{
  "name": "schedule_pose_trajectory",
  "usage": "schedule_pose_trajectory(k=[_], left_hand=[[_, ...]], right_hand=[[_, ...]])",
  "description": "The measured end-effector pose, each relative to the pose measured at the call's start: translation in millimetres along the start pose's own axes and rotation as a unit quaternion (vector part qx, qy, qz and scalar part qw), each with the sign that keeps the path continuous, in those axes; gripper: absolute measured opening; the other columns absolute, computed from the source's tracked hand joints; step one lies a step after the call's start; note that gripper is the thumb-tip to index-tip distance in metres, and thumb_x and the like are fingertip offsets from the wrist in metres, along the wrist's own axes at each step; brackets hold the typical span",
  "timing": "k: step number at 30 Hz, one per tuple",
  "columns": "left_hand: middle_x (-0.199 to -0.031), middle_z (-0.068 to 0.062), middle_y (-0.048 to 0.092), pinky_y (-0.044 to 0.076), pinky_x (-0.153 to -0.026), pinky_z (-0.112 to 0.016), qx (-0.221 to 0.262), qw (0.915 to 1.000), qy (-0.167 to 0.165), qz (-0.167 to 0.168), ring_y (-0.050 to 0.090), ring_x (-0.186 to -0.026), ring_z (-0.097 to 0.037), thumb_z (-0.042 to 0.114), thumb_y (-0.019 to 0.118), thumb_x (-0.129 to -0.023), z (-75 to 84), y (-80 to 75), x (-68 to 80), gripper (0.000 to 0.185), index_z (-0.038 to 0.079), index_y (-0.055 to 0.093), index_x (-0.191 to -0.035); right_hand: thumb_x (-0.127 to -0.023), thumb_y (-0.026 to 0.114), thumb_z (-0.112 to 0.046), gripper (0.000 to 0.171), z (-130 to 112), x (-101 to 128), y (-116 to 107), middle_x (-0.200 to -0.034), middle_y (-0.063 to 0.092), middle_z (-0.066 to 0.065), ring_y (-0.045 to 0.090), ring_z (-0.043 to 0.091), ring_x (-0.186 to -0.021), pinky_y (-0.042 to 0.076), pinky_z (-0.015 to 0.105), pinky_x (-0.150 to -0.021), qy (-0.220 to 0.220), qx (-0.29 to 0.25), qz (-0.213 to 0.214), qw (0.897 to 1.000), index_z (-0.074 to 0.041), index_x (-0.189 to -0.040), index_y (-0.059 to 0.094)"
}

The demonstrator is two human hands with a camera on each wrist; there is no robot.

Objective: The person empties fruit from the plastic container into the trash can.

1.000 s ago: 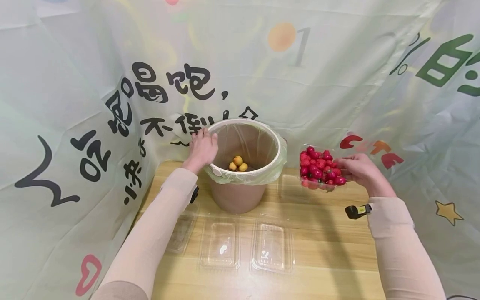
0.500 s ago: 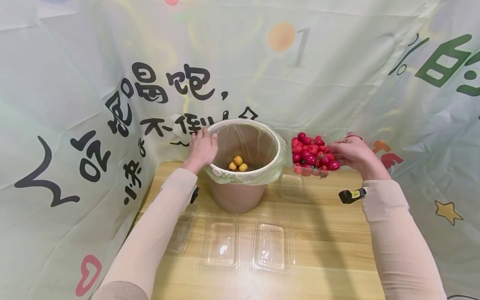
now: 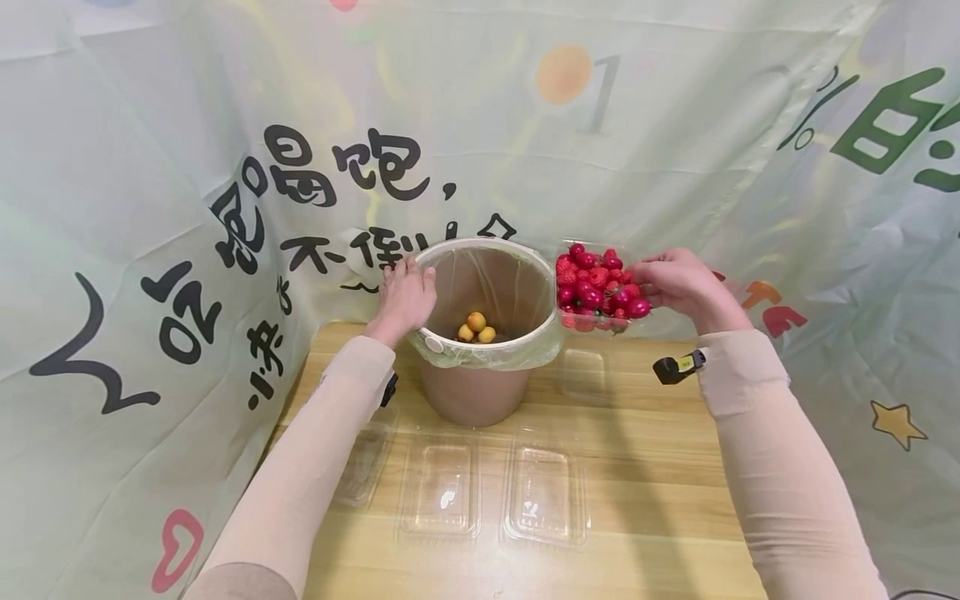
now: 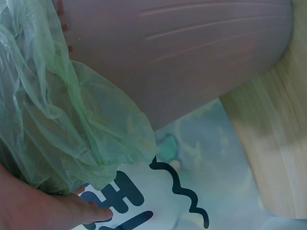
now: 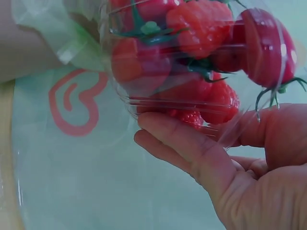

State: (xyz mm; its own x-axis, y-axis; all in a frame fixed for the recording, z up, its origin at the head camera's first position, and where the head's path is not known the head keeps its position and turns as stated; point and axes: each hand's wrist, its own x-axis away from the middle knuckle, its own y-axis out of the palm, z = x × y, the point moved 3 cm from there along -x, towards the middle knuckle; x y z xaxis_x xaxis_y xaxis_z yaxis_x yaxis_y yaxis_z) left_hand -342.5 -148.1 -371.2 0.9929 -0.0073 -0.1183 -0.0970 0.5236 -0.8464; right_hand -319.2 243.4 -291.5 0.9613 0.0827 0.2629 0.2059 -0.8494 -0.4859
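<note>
A brown bin (image 3: 480,392) lined with a green bag (image 3: 491,354) stands at the back of the wooden table (image 3: 645,467). Three small orange fruits (image 3: 476,327) lie at its bottom. My left hand (image 3: 405,296) grips the bin's left rim, its fingers (image 4: 72,211) against the bag (image 4: 57,129). My right hand (image 3: 675,283) holds a clear plastic tray of strawberries (image 3: 597,283) in the air, beside the bin's right rim. In the right wrist view the fingers (image 5: 192,148) curl under the tray of strawberries (image 5: 192,62).
Clear empty plastic trays lie on the table: two (image 3: 442,487) (image 3: 546,492) in front of the bin, one (image 3: 363,458) under my left forearm, one (image 3: 583,375) right of the bin. A printed pale-green cloth (image 3: 187,208) walls in the back and sides.
My right hand has lifted the strawberry tray off the table and carried it up and left, to the bin's right rim. My left hand has stayed on the rim.
</note>
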Motion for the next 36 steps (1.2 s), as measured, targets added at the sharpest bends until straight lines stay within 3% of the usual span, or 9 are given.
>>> schedule_pose_trajectory(k=[8,15,20,23,30,36], left_hand=[[-0.171,-0.032,0.019,0.014,-0.13,-0.067,0.003,1.0,0.0,0.001,0.014,-0.158,-0.058,0.039,0.024,-0.114,-1.0,0.4,-0.4,0.07,-0.011,0.016,-0.163],[-0.173,-0.03,0.016,0.012,-0.131,-0.066,0.008,0.9999,-0.006,-0.003,0.011,-0.159,-0.056,0.04,0.024,-0.114,-0.9,2.0,-0.1,0.071,-0.009,0.015,-0.164],[-0.173,-0.03,0.016,0.013,-0.131,-0.066,0.006,1.0,-0.005,0.002,0.012,-0.159,-0.057,0.041,0.024,-0.114,-1.8,2.9,-0.7,0.072,-0.009,0.015,-0.164],[-0.172,-0.03,0.018,0.014,-0.131,-0.066,0.005,1.0,-0.004,0.005,0.013,-0.159,-0.056,0.041,0.025,-0.114,-1.8,2.3,-1.4,0.071,-0.009,0.016,-0.164],[-0.172,-0.029,0.019,0.016,-0.131,-0.064,-0.002,1.0,-0.005,0.002,0.014,-0.159,-0.056,0.043,0.022,-0.114,-0.8,1.0,-1.9,0.073,-0.009,0.016,-0.164],[-0.172,-0.029,0.02,0.016,-0.131,-0.065,0.0,1.0,-0.008,0.003,0.015,-0.159,-0.055,0.042,0.025,-0.114,-2.1,2.3,-2.2,0.072,-0.009,0.016,-0.164]], right_hand=[[-0.107,0.057,-0.016,0.041,-23,-10,16,-0.08,0.068,-0.008,0.066,0.005,-0.073,0.061,0.018,-0.069,-0.007,-0.024,0.008,1.0,0.013,-0.136,0.057],[-0.104,0.056,-0.008,0.018,-40,-21,36,-0.074,0.069,-0.006,0.067,0.005,-0.068,0.061,0.021,-0.065,-0.029,-0.075,0.007,0.997,0.004,-0.109,0.068],[-0.1,0.054,-0.004,0.016,-52,-28,52,-0.071,0.066,-0.004,0.065,0.006,-0.065,0.059,0.021,-0.063,-0.034,-0.087,0.005,0.996,0.005,-0.106,0.065],[-0.1,0.053,-0.003,0.019,-56,-31,61,-0.071,0.066,-0.003,0.065,0.007,-0.065,0.059,0.022,-0.062,-0.034,-0.086,0.005,0.996,0.008,-0.11,0.064],[-0.102,0.052,-0.004,0.042,-62,-39,77,-0.078,0.067,-0.001,0.065,0.006,-0.064,0.059,0.021,-0.061,-0.026,-0.078,0.013,0.997,0.016,-0.138,0.056],[-0.103,0.05,-0.005,0.047,-65,-46,90,-0.118,0.065,0.019,0.066,0.006,-0.064,0.06,0.019,-0.061,-0.025,-0.082,0.041,0.996,0.013,-0.147,0.052]])
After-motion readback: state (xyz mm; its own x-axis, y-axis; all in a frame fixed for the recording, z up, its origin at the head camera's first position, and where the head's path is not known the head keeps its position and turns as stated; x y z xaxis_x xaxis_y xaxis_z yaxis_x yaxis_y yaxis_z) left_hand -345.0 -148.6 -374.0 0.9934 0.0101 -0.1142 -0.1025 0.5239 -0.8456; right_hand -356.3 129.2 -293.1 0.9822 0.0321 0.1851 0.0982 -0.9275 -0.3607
